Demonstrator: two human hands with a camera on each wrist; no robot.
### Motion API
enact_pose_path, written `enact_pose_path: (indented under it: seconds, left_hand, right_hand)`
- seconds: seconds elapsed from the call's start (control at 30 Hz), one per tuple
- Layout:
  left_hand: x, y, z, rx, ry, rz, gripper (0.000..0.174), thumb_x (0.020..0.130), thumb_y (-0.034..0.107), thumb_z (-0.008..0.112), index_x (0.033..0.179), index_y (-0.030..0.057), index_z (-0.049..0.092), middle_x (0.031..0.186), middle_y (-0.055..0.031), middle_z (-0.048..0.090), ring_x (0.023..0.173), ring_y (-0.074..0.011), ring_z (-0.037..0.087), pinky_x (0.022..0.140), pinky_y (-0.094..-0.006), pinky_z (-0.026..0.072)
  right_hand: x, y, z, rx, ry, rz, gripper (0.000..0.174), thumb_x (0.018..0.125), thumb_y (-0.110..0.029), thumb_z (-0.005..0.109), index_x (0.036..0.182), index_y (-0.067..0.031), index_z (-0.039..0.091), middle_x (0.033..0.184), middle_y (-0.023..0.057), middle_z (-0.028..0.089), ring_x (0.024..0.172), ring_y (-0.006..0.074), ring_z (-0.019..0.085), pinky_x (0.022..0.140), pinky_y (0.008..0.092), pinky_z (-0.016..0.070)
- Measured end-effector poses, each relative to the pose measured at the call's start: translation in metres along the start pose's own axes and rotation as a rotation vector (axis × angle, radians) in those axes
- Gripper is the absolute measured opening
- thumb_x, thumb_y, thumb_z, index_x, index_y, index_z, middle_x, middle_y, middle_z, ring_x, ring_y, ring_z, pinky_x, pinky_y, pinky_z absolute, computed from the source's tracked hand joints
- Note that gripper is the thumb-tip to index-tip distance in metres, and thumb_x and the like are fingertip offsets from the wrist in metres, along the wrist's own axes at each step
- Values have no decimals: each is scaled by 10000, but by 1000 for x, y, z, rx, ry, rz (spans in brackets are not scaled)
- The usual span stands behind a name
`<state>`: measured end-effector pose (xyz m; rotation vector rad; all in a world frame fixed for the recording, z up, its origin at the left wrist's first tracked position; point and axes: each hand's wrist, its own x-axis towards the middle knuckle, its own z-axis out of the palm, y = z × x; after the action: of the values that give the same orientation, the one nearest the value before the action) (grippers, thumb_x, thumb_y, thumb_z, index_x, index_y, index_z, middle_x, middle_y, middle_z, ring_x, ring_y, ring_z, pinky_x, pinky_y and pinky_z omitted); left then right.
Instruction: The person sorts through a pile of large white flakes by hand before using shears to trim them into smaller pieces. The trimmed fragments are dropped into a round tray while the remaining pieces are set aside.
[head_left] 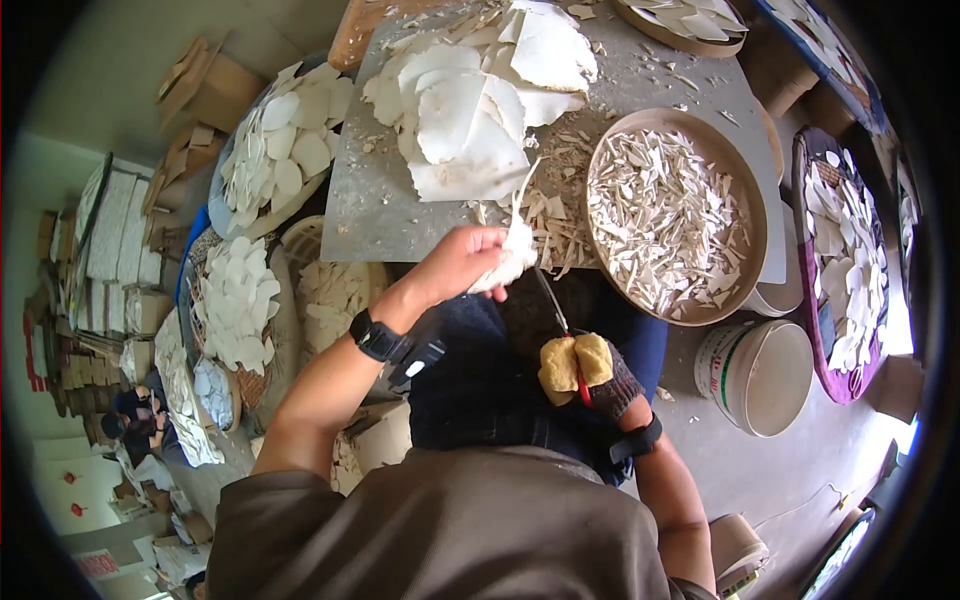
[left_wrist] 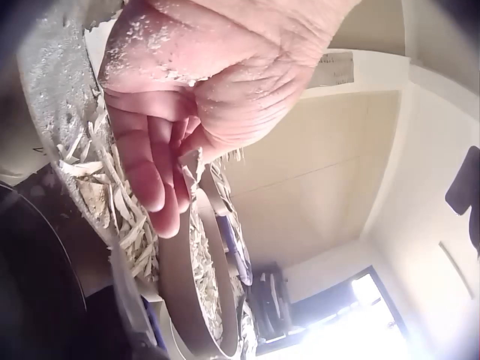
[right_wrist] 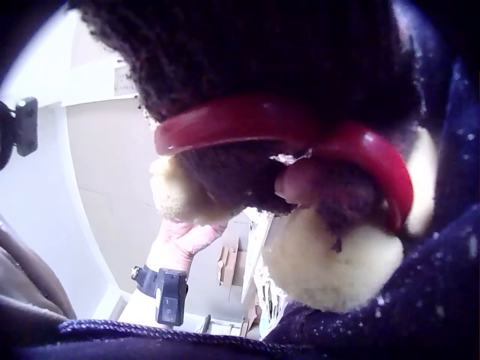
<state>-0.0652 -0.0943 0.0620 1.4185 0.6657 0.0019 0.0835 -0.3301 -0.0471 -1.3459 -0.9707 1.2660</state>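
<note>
My left hand pinches a crumpled white piece with a thin strip sticking up from it, just off the front edge of the table. In the left wrist view the fingers curl in and flakes cling to the palm. My right hand, in a dark knitted glove, grips scissors low over the lap. Their red handles loop round the gloved fingers, and yellow sponge-like pads cover the fingertips. The scissor blades point up toward the white piece.
White flat sheets pile on the grey table. A round tray of white slivers sits at its right edge. A white bucket stands on the floor at right. Baskets of white discs stand at left, cartons behind.
</note>
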Motion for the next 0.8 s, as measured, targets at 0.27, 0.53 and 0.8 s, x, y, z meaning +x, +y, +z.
enact_pose_path:
  seconds: [0.27, 0.53, 0.8]
  left_hand:
    - [26, 7, 7, 580, 161, 126, 186, 824, 149, 655, 963, 30, 682, 900, -73, 688, 794, -123, 631, 732, -267, 496]
    - [91, 0, 26, 961, 533, 302, 174, 751, 146, 692, 886, 46, 646, 911, -90, 582, 832, -274, 595, 711, -339, 489]
    - [54, -9, -2, -110, 331, 196, 191, 877, 40, 563, 1054, -31, 555, 890, -118, 649, 731, -131, 645, 621, -228, 514]
  right_hand:
    - [-23, 11, -13, 546, 74, 4, 264, 893, -140, 590, 1117, -6, 552, 1056, 68, 617, 951, 166, 609, 848, 298, 497]
    - [-19, 19, -13, 885, 24, 21, 235, 900, -77, 567, 1126, -15, 546, 1068, 68, 610, 976, 172, 603, 874, 312, 495]
    - [-15, 15, -9, 545, 61, 27, 251, 874, -60, 592, 1117, -23, 544, 1039, 70, 623, 962, 184, 616, 876, 318, 499]
